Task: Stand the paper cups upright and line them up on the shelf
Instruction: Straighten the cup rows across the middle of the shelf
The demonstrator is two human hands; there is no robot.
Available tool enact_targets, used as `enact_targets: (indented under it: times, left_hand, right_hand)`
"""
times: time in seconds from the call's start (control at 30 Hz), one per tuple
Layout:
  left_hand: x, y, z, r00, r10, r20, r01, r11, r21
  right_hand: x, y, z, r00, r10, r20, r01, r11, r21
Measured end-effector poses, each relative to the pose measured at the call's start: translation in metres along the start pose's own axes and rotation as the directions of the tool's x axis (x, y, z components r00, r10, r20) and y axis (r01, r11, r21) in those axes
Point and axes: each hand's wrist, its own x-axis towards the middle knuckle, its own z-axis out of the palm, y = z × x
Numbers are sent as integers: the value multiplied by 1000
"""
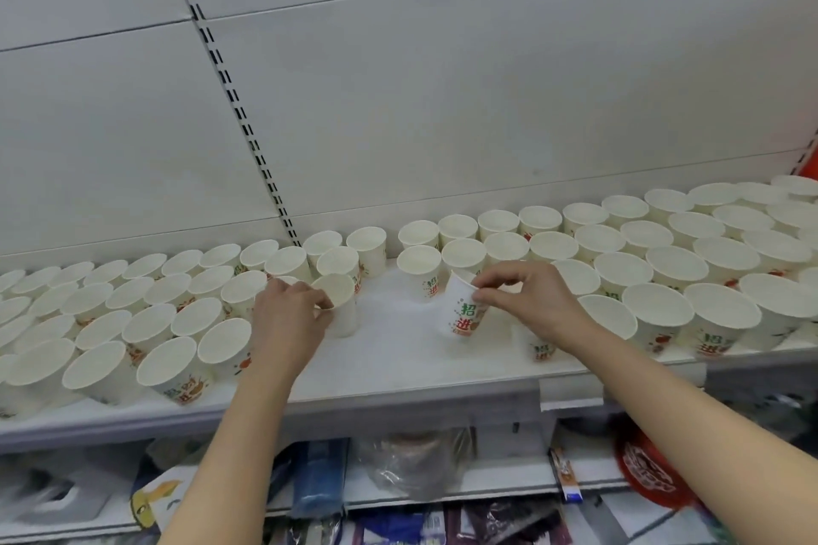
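Head view: upright paper cups (110,314) crowd the white shelf (398,363) at left. The left hand (287,314) has its grip on an upright cup's (343,310) rim. The right hand (526,296) pinches a tilted printed cup (464,316). More upright cups (664,261) fill the right.

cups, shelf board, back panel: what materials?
Cups: paper, matte white with red and green print; thin rolled rims, as on the one in the right hand.
Shelf board: probably painted metal, smooth white, thin front lip.
Back panel: likely painted sheet metal, flat grey-white, seams and a slotted upright; could be laminate.
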Motion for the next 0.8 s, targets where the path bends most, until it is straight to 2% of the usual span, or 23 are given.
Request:
enact_targets:
  times: [0.07,0.13,0.23,0.3,0.4,0.5,0.63,0.8]
  left_hand:
    - [-5,20,-5,995,98,-24,-100,990,-95]
    - [-7,49,-6,976,217,-14,-216,957,-194]
    - [0,83,3,943,330,37,-315,926,-206]
    - [4,94,10,931,357,69,-339,920,-195]
    - [6,96,14,906,411,100,-379,893,-243]
    - [9,76,12,896,439,58,-395,852,-343]
    - [14,46,14,890,453,56,-415,853,-318]
    - [15,58,14,888,460,11,-436,850,-296]
  right_hand:
    - [4,0,4,1000,9,-22,-11,997,-81]
    - [10,-1,12,1000,-15,-17,11,972,-235]
    - [17,4,28,990,-139,25,132,847,-515]
    - [19,10,37,986,-156,55,156,775,-613]
    - [20,11,43,986,-150,71,160,739,-655]
    - [18,6,41,987,-143,68,152,721,-676]
    - [14,3,30,995,-89,52,98,675,-731]
    - [18,-3,39,993,-40,107,109,601,-792]
